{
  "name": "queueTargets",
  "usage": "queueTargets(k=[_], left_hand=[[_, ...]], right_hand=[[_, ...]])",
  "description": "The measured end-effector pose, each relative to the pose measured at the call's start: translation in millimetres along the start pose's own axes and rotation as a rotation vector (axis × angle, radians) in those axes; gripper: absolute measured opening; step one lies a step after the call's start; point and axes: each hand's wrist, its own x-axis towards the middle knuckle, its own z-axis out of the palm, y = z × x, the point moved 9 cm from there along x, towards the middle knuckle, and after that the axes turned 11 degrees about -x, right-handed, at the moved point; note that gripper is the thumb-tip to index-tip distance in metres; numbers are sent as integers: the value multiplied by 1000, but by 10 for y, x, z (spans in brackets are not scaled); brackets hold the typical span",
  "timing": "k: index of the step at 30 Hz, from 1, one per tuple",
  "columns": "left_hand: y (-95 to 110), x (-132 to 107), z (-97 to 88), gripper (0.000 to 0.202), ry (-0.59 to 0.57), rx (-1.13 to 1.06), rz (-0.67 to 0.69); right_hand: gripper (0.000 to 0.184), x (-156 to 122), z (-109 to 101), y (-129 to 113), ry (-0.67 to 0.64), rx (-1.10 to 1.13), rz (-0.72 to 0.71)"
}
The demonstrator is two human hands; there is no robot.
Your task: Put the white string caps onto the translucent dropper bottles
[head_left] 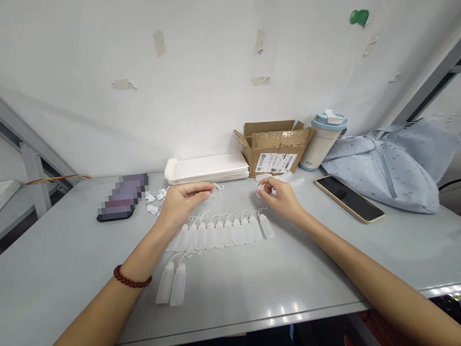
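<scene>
Around my left wrist, toward eight o'clock, I wear a dark red bracelet [132,278], a single ring of small, rounded segments, beads or a thick twist; I cannot tell which. My left hand [183,200] and my right hand [281,198] are bare, as are my slender forearms [360,258], at eight and four o'clock.

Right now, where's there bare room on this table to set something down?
Bare table: between the front bottle pair, the bottle row and your right forearm; also left of your left forearm, in front of the left phone. Crowded: the back, with a white stack, cardboard box, tumbler and cloth bag.
</scene>
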Motion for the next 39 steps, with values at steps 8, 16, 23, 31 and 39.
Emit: queueTargets(k=[8, 16, 23, 31, 39], left_hand=[[-42, -1, -38, 18, 61, -70, -21], [22, -63, 89, 18, 1, -159, -31], [57, -172, 308, 16, -123, -201, -50], [76, -312, 543, 7, -262, -113, -29], [64, -312, 539, 10, -232, -73, -42]], right_hand=[[15, 0, 64, 30, -10, -56, -53], [19, -74, -29, -222, 67, -68, -219], [20, -295, -71, -744, 24, -103, -417], [27, -451, -117, -991, 88, -219, -577], [26, -507, -142, -1062, 151, -246, -639]])
